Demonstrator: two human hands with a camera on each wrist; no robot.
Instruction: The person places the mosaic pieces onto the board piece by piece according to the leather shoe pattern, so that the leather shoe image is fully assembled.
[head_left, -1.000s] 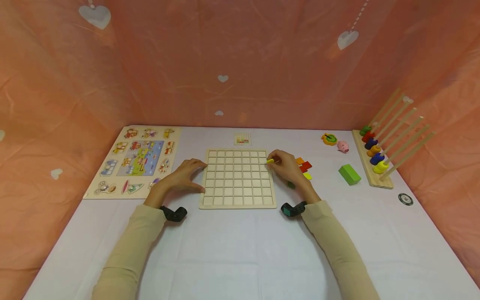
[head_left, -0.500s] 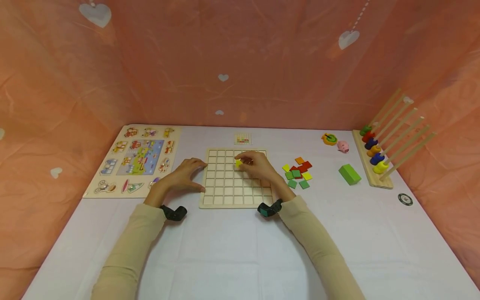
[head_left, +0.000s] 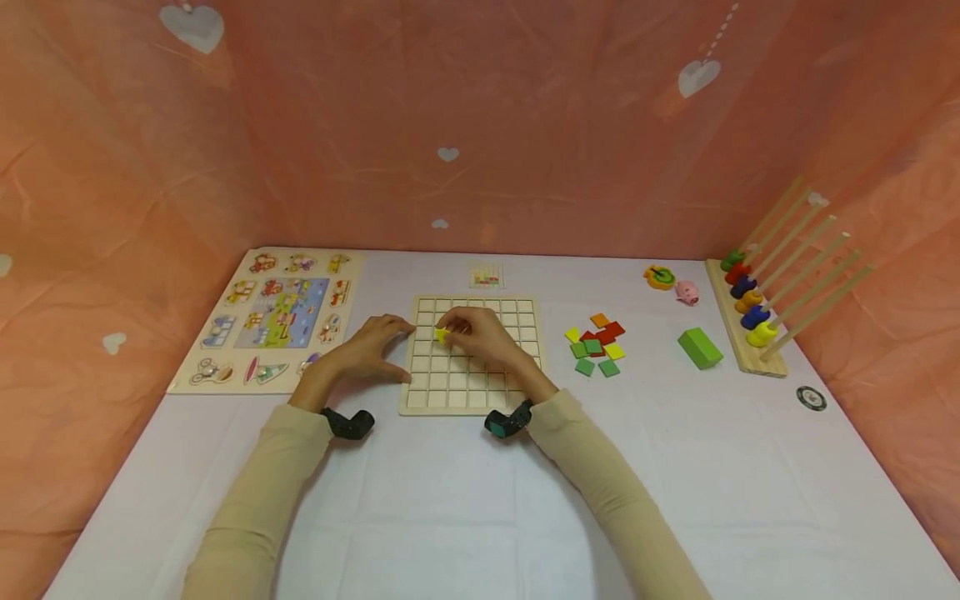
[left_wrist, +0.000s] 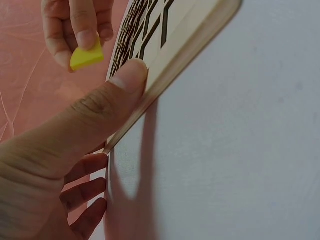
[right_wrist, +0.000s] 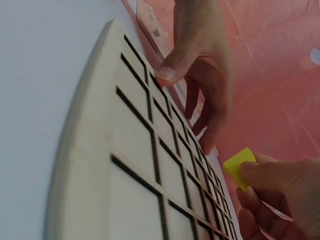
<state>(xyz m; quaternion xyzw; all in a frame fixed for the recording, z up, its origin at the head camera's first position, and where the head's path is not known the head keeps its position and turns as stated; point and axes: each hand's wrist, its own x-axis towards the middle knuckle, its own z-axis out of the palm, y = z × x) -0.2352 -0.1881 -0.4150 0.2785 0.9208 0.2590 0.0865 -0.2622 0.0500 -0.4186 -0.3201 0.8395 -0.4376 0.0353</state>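
Note:
A wooden grid board (head_left: 457, 399) with square cells lies flat on the white table. My left hand (head_left: 369, 350) rests at its left side, thumb and fingers spread apart. In the left wrist view the left thumb (left_wrist: 107, 102) touches the board's edge. My right hand (head_left: 487, 337) is over the upper left part of the board, hiding several cells. It pinches a small yellow square tile (right_wrist: 241, 168) between thumb and fingers, tilted above the grid. Right of the board lies a loose group of tiles, among them a green tile (head_left: 585, 367) and an orange tile (head_left: 599, 320).
A picture puzzle board (head_left: 247, 333) lies at the left. Behind the grid stands a small pattern card (head_left: 486, 277). To the right are a green block (head_left: 700, 348), a pink pig toy (head_left: 687, 292), a peg stand (head_left: 750, 350) with coloured rings and a round chip (head_left: 812, 398).
My right hand has carried the yellow tile leftward from the board's right edge to its upper left part, uncovering the loose tiles. The left hand has stayed in place.

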